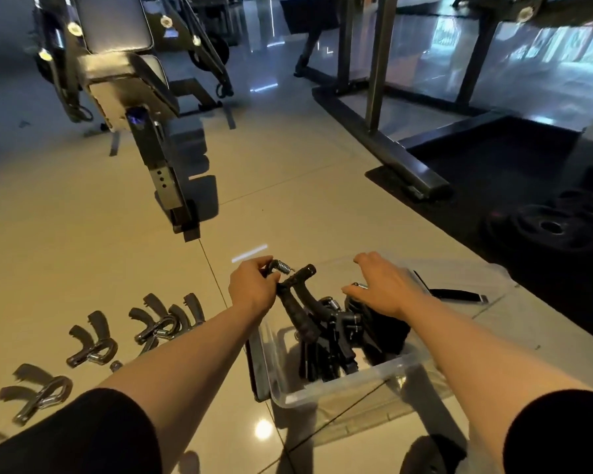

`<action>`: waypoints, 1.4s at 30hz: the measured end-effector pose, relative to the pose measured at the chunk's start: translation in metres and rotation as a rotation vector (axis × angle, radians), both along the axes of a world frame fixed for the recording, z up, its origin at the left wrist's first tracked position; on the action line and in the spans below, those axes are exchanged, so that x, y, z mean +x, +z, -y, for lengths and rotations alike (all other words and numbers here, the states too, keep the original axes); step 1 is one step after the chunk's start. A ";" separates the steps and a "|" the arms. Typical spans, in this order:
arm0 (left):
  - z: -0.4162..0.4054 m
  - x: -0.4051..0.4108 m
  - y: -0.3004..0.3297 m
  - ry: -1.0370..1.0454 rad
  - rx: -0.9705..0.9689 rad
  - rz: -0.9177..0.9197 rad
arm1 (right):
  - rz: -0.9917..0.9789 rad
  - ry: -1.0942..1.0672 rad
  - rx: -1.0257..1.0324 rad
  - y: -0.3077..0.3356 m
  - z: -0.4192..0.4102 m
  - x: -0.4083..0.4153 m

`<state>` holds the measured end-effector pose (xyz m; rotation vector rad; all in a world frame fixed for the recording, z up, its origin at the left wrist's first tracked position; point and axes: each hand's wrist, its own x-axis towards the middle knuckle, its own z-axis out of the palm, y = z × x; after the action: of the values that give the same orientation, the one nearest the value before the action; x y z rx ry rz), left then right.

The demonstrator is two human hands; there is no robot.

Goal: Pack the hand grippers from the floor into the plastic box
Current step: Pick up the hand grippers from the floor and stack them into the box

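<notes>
A glossy cream tiled floor [83,234] fills most of the frame, throwing back soft reflections and one bright lamp spot near the bottom centre. Across the right side lies a black rubber mat [514,172], and on it, at the right edge, a few round weight plates [548,227] lie flat. In the upper right stands a dark metal rack frame [401,162], its base rail running along the mat's edge. In the upper left a padded weight bench [124,63] rises on a dark post whose foot stands on the tiles.

At lower centre sits the clear plastic box [343,381], already holding a heap of black hand grippers [343,336]. A black strap [456,295] lies on the floor just beyond the box's right side. At lower left, more floor grippers [93,343] lie in a loose row on the tiles, well apart from the box.

The left hand [252,285] is curled round the spring end of one held gripper [297,302], whose handles point down over the box's left side. The right hand [384,285] hovers over the box with fingers spread and loosely bent, its fingertips by a metal spring of the heap; whether it touches is unclear. Both forearms are bare, with black sleeves [83,436] at the bottom edge.
</notes>
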<state>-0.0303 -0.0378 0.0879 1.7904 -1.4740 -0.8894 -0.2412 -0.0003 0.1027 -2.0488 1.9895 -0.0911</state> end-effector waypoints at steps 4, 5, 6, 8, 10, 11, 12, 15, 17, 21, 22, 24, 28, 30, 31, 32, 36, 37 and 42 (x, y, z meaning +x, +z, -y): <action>0.010 0.001 -0.004 -0.051 -0.050 0.209 | 0.024 -0.012 0.022 -0.020 0.015 -0.002; 0.011 0.002 -0.005 -0.061 -0.054 0.266 | 0.037 -0.012 0.016 -0.025 0.018 -0.002; 0.012 0.003 -0.006 -0.074 -0.056 0.320 | 0.047 -0.008 0.002 -0.029 0.021 -0.002; 0.012 0.006 -0.008 -0.106 -0.066 0.419 | 0.046 0.014 -0.040 -0.038 0.027 -0.002; 0.010 0.009 -0.010 -0.127 -0.061 0.496 | 0.023 0.041 -0.072 -0.044 0.031 0.000; 0.008 0.009 -0.010 -0.134 -0.051 0.521 | 0.001 0.059 -0.084 -0.047 0.034 0.002; 0.006 0.008 -0.012 -0.140 -0.033 0.538 | -0.025 0.083 -0.094 -0.050 0.035 0.005; 0.002 0.005 -0.021 -0.175 0.054 0.552 | -0.080 0.147 -0.095 -0.059 0.040 0.012; -0.002 0.001 -0.028 -0.212 0.097 0.558 | -0.075 0.168 -0.072 -0.065 0.041 0.016; -0.008 -0.008 -0.046 -0.288 0.125 0.589 | -0.081 0.203 -0.041 -0.080 0.041 0.019; -0.008 -0.011 -0.050 -0.309 0.131 0.606 | -0.082 0.202 -0.036 -0.082 0.041 0.018; -0.009 -0.016 -0.061 -0.357 0.149 0.643 | -0.082 0.191 -0.024 -0.087 0.041 0.017; -0.008 -0.021 -0.073 -0.376 0.160 0.724 | -0.067 0.182 -0.005 -0.094 0.042 0.014; -0.009 -0.024 -0.073 -0.374 0.150 0.764 | -0.058 0.183 -0.006 -0.096 0.044 0.013; -0.009 -0.026 -0.073 -0.364 0.138 0.780 | -0.053 0.183 -0.008 -0.097 0.045 0.013; -0.010 -0.028 -0.074 -0.351 0.127 0.794 | -0.048 0.183 -0.010 -0.098 0.046 0.013; -0.010 -0.037 -0.087 -0.323 0.117 0.746 | -0.024 0.180 -0.013 -0.099 0.047 0.013; -0.011 -0.039 -0.092 -0.313 0.129 0.666 | -0.018 0.179 -0.014 -0.099 0.047 0.013; -0.017 -0.040 -0.110 -0.122 0.264 -0.106 | -0.004 0.188 -0.035 -0.104 0.049 0.009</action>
<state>-0.0708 -0.0203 -0.0221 1.8198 -1.4643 -1.2719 -0.2318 -0.0494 -0.0013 -2.2477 1.7988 -0.0835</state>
